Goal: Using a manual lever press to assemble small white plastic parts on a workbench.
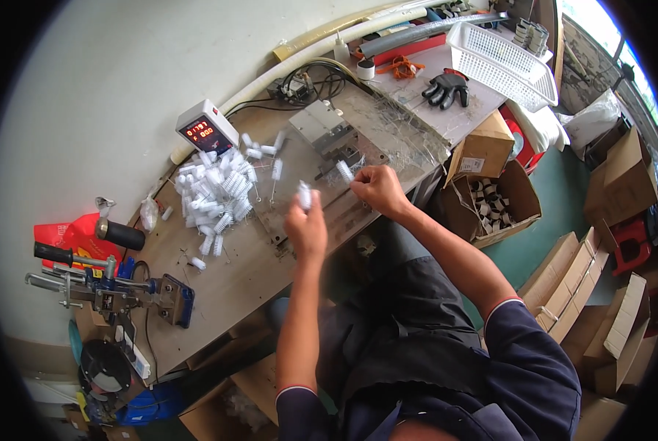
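Note:
My left hand (306, 231) is closed around one or more small white bristle brushes (305, 195), whose tips stick up blurred from its fingers; how many it holds I cannot tell. Further right, my right hand (382, 191) pinches another small white brush (344, 171) by its lower end, bristles pointing up and left. That brush is close to the front of a grey metal machine (322, 126) on the workbench. Left of my hands lies a large heap of white brushes (215, 192), some showing thin wire stems.
A white counter box (208, 126) with red lit digits stands behind the heap. A lever press (112, 283) is at the bench's left end. At the back right are a black glove (447, 88) and a white plastic basket (502, 62). Cardboard boxes (491, 206) stand on the floor at right.

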### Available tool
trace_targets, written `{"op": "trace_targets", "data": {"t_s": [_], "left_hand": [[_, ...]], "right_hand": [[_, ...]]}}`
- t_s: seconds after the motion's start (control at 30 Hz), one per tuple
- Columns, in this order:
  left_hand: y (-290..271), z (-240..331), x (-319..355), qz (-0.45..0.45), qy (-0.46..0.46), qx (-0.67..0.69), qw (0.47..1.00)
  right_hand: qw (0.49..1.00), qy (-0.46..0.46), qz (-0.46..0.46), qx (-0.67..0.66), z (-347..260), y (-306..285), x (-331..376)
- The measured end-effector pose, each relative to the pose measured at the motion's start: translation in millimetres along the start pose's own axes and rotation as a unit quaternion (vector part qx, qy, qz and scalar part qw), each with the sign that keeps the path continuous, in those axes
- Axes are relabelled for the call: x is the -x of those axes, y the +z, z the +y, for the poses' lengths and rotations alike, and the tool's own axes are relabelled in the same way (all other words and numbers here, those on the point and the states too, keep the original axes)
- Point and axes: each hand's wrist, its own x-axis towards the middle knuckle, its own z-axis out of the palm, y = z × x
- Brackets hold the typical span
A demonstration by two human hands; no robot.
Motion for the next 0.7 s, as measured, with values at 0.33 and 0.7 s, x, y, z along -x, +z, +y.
{"op": "trace_targets", "data": {"t_s": [0.33, 0.7], "left_hand": [[-4.5, -35.8, -31.8, 0.092, 0.107, -0.129, 0.981], [-10.1, -35.2, -32.5, 0.085, 0.117, -0.08, 0.986]], "right_hand": [[0.987, -0.016, 0.072, 0.145, -12.0, 12.3, -12.3], [0.976, -0.044, 0.141, 0.159, -9.3, 29.0, -14.3]]}}
